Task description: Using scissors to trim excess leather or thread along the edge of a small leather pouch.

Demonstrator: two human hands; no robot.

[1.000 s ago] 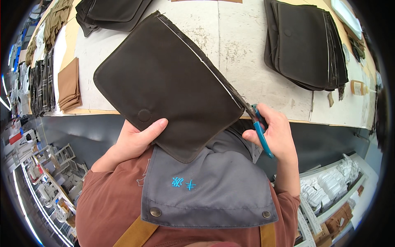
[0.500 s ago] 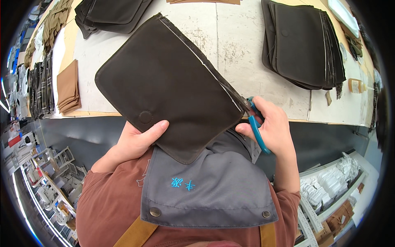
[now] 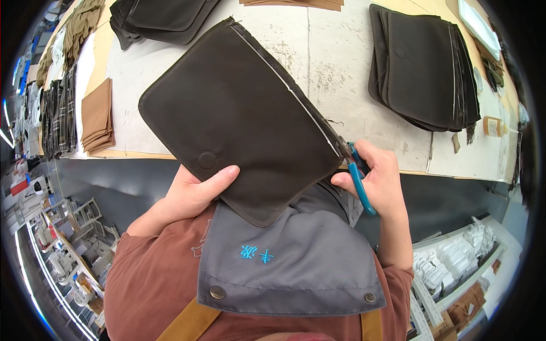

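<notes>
A dark brown flap panel (image 3: 239, 108) with rounded corners is held up slantwise in front of my body. It has a round raised spot near its lower left edge and a white line along its raw right edge. My left hand (image 3: 199, 184) grips the lower left edge, thumb on top and the other fingers hidden beneath. In my right hand (image 3: 378, 176) is a pair of scissors (image 3: 358, 182) with teal handles, its blades at the lower end of the raw edge. A thin loose thread (image 3: 335, 121) sticks out just above the blades.
Similar dark panels lie in a stack (image 3: 418, 68) at the right and another stack (image 3: 165, 20) at the far left. Folded brown pieces (image 3: 98, 116) sit near the table's left front. A small bottle (image 3: 493, 126) lies at the right. The table edge (image 3: 421, 171) runs behind my hands.
The panel and both hands sit slightly further right in the view, as does the table. A loose thread now shows by the scissor blades, which stay at the raw edge's lower end.
</notes>
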